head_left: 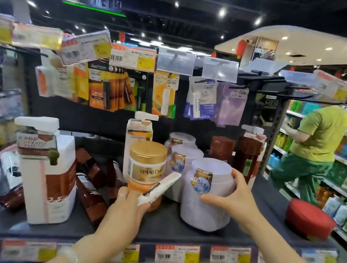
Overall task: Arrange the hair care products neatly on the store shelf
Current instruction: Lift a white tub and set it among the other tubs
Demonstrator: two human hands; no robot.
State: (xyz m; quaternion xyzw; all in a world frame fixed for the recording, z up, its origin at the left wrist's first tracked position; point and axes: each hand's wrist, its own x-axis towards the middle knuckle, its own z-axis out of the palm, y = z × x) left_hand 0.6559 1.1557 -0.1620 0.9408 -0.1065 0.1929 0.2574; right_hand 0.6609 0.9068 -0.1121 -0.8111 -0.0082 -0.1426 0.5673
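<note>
1. My right hand [231, 200] grips the front lilac jar [206, 195], thumb low on its face, fingers curled round its right side near the lid.
2. That jar stands upright on the dark shelf [164, 227], at about 1 o'clock from my left hand.
3. My left hand [126, 212] pinches a slim white tube [160, 187], which tilts up toward 1 o'clock.
4. The tube's upper end crosses in front of the gold-lidded Pantene jar [147, 162], which is stacked on an orange jar [147, 192].
5. Two more lilac jars [183, 155] line up behind the front one, toward 11 o'clock.
6. At 9 o'clock a big white pump bottle [48, 170] stands upright; brown bottles [93, 189] lie toppled beside it.
7. A red tub [309, 219] sits at 3 o'clock.
</note>
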